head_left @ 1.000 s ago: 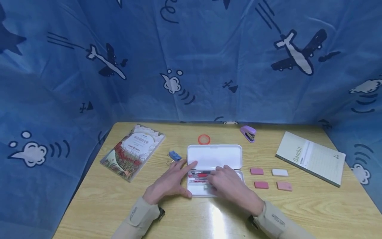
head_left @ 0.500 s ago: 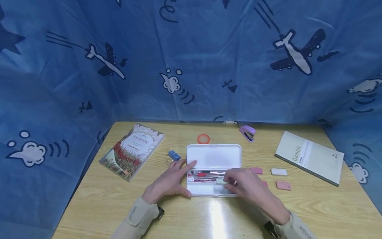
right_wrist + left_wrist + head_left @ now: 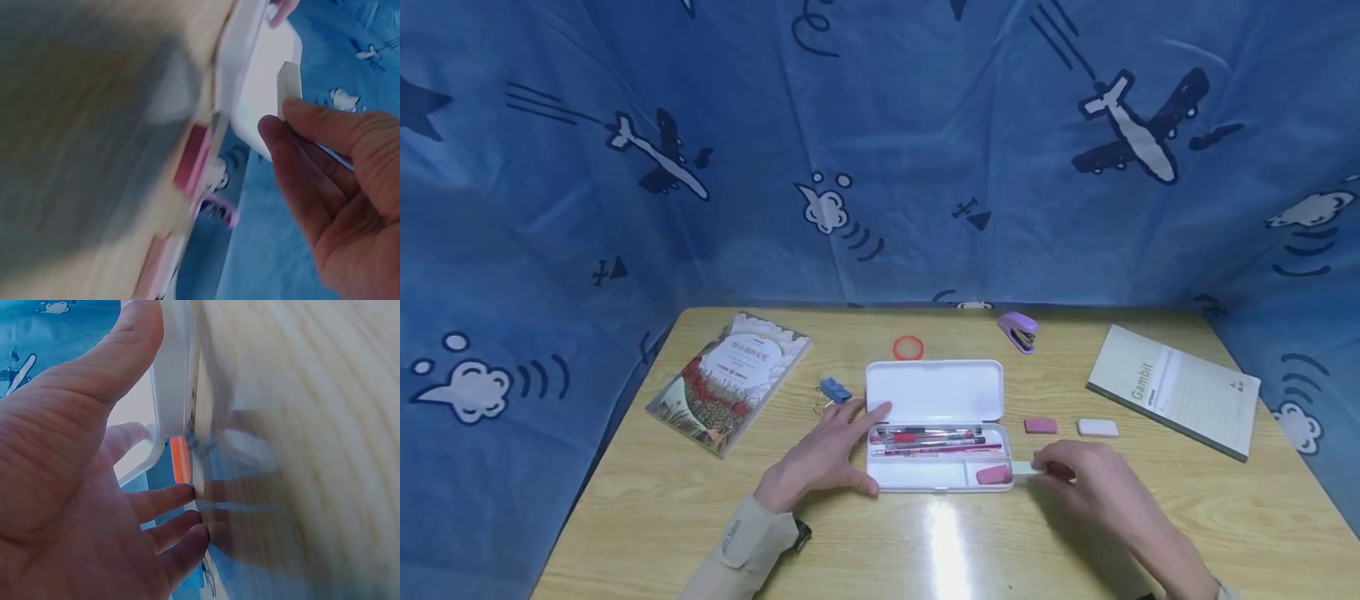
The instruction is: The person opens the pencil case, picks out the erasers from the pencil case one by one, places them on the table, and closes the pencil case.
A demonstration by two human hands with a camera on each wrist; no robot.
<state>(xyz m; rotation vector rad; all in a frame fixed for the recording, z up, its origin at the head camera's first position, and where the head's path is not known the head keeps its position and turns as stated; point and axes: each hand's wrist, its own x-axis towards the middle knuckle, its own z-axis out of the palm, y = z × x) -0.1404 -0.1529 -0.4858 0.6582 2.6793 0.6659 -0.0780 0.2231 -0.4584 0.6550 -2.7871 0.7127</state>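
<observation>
A white pencil case (image 3: 917, 477) lies with its lid (image 3: 935, 390) raised, holding several pens (image 3: 925, 437) in its back tray. Inside its front right compartment is a pink eraser (image 3: 993, 475). My left hand (image 3: 816, 454) spans the case's left end, fingers spread, thumb at the front corner and index finger at the lid. Just beyond the case's right end, my right hand (image 3: 1093, 479) pinches a pale green eraser (image 3: 289, 87) between thumb and fingertips. A second pink eraser (image 3: 1057, 470) on the table is partly hidden behind the right hand's fingers.
Another pink eraser (image 3: 1040, 426) and a white eraser (image 3: 1097, 427) lie right of the case. Behind are a tape roll (image 3: 908, 348) and a purple stapler (image 3: 1018, 332). A blue binder clip (image 3: 834, 389) and a book (image 3: 730, 383) lie left, a notebook (image 3: 1176, 390) far right.
My right hand has moved rightward out of the pencil case, carrying the pale green eraser. The pens and the pink eraser inside are now uncovered. My left hand has stayed at the case's left end.
</observation>
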